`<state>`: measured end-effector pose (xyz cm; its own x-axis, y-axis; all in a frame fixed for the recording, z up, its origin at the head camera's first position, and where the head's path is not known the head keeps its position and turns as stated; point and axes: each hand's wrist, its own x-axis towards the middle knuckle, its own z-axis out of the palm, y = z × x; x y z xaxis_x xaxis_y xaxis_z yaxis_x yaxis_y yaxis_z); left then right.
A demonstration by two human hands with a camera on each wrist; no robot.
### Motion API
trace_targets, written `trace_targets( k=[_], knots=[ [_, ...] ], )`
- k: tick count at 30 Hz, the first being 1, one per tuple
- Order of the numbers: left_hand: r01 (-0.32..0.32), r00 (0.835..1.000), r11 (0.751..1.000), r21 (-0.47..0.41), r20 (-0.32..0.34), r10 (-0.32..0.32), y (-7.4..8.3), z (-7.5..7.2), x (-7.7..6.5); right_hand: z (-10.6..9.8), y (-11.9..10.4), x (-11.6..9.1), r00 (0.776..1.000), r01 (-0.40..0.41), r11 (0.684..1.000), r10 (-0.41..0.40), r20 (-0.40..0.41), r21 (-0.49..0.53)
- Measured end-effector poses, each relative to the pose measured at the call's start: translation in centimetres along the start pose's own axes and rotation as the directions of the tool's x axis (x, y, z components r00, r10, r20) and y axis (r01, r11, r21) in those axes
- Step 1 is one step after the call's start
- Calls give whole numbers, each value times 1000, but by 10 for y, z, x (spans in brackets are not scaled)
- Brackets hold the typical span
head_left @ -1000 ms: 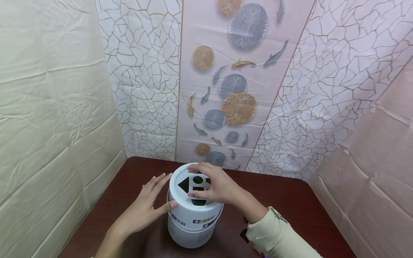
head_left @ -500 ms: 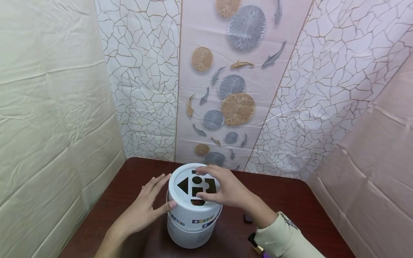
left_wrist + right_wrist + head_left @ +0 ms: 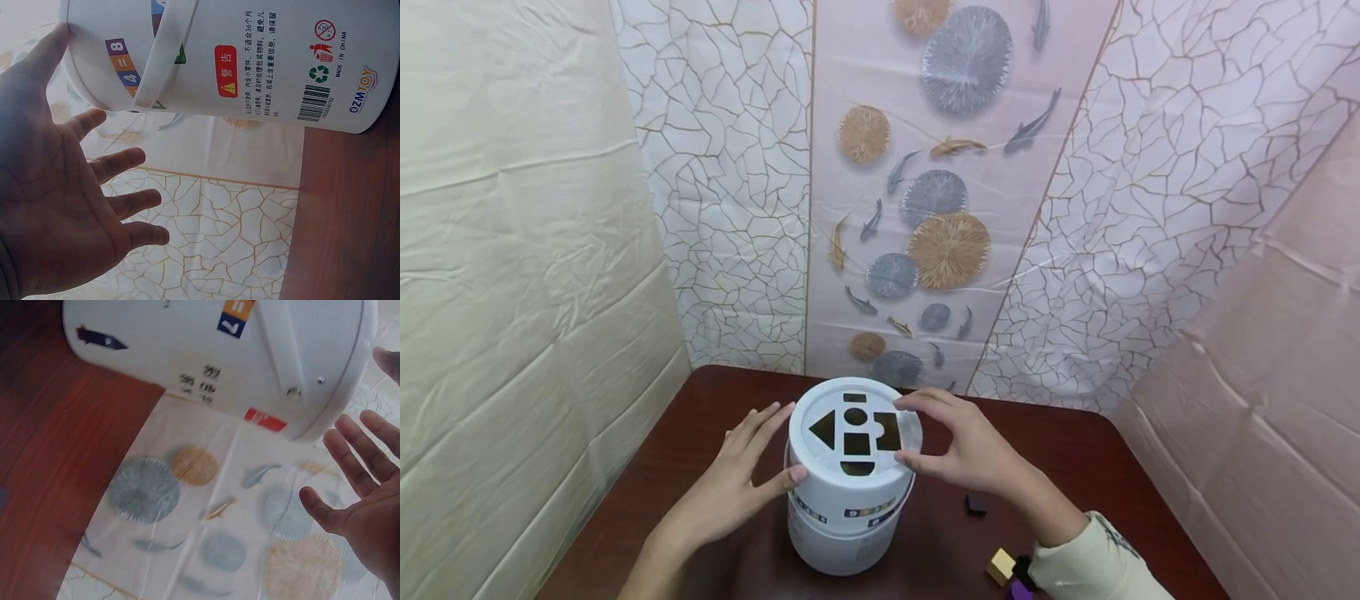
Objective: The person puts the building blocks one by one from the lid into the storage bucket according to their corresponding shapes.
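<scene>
A white toy bucket (image 3: 842, 546) stands upright on the dark red table. Its white lid (image 3: 820, 398) has several cut-out holes, among them a triangle, a circle and a square. My left hand (image 3: 737, 479) is at the bucket's left side, thumb and fingertips at the lid's rim; its fingers are spread in the left wrist view, where the palm (image 3: 62, 194) shows. At the lid's right edge is my right hand (image 3: 973, 450), thumb and forefinger apart with nothing between them. In the right wrist view the right hand (image 3: 369, 506) has loosely extended fingers beside the bucket's top.
On the table (image 3: 722, 417), right of the bucket, lie a gold block (image 3: 1001, 567), a purple block (image 3: 1020, 591) and a black block (image 3: 1024, 573), partly behind the right sleeve. A small black piece (image 3: 976, 504) lies farther back. Patterned cloth (image 3: 737, 208) hangs behind the table.
My right hand has moved right, from over the lid's holes to its right edge, uncovering the holes and the blocks on the table. The left hand has stayed nearly still.
</scene>
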<state>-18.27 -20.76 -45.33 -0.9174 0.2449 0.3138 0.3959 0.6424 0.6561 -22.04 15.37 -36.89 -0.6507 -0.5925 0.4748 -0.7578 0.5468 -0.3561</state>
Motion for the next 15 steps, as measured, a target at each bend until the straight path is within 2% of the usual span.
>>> trace_targets(
  k=[6,15],
  knots=[
    [-15,1000,1000,2,-10,16,1,-2,1,-8,13,-18,999,-19,999,18,-30,-32],
    [-27,1000,1000,13,-12,27,3,-3,2,-13,33,-56,992,-114,990,108,-70,-79]
  ],
)
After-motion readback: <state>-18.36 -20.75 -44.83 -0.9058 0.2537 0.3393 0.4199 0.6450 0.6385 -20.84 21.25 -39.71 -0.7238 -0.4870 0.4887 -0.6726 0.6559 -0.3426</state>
